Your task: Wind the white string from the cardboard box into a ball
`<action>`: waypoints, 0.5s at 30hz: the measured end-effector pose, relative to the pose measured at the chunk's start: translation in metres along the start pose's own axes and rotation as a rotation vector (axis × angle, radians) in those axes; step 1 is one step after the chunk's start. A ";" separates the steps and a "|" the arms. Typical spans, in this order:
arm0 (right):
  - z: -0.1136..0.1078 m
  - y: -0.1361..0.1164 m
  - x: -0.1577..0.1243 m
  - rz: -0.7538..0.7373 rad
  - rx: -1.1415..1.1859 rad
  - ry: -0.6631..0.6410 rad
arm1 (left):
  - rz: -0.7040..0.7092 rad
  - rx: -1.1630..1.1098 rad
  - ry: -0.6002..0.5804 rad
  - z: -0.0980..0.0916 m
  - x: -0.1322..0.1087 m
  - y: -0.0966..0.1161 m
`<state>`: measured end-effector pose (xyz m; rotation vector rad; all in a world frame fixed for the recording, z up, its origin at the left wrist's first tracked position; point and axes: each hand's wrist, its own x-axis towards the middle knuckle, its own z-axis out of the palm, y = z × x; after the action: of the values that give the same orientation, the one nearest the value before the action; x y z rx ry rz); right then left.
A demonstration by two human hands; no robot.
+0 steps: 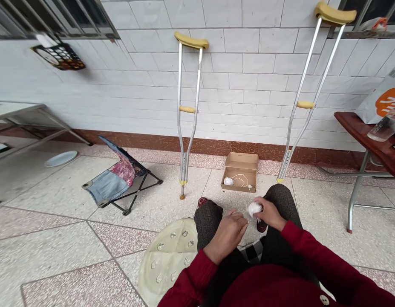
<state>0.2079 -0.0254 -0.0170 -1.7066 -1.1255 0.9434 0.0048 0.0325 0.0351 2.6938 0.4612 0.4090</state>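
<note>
A white yarn ball (255, 208) was gripped by the right fingers (264, 204); whether the left fingers (238, 219) were closed couldn't be told.

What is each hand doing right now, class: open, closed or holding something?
Left hand: fingers bent; whether it holds anything cannot be told.
Right hand: closed, holding a yarn ball.

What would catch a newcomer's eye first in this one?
Most likely the left crutch and the right crutch, both yellow-padded, standing by the tiled wall. Between them, on the floor, sits an open cardboard box with white thread inside. Nearer, the right hand holds a white ball.
</note>
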 end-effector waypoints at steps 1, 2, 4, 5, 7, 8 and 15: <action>0.008 0.000 -0.008 0.039 0.070 -0.098 | 0.016 0.027 0.011 -0.007 0.004 -0.002; 0.015 -0.003 -0.017 0.093 0.181 -0.201 | 0.029 0.040 0.020 -0.014 0.009 -0.006; 0.019 -0.017 -0.035 0.208 0.465 -0.359 | 0.034 0.014 0.044 -0.020 0.015 -0.014; 0.016 -0.027 -0.042 0.245 0.600 -0.395 | 0.026 -0.025 0.057 -0.020 0.017 -0.018; 0.001 -0.052 -0.050 0.227 0.752 -0.386 | -0.016 -0.128 0.087 -0.010 0.018 -0.023; -0.009 -0.063 -0.050 0.195 0.788 -0.374 | -0.047 -0.179 0.098 -0.002 0.017 -0.024; -0.044 -0.080 0.008 -0.038 0.676 0.036 | -0.180 -0.309 0.056 0.053 0.009 -0.007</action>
<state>0.2263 -0.0111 0.0719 -1.1381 -0.6943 1.1054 0.0286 0.0255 -0.0125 2.3267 0.5980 0.4628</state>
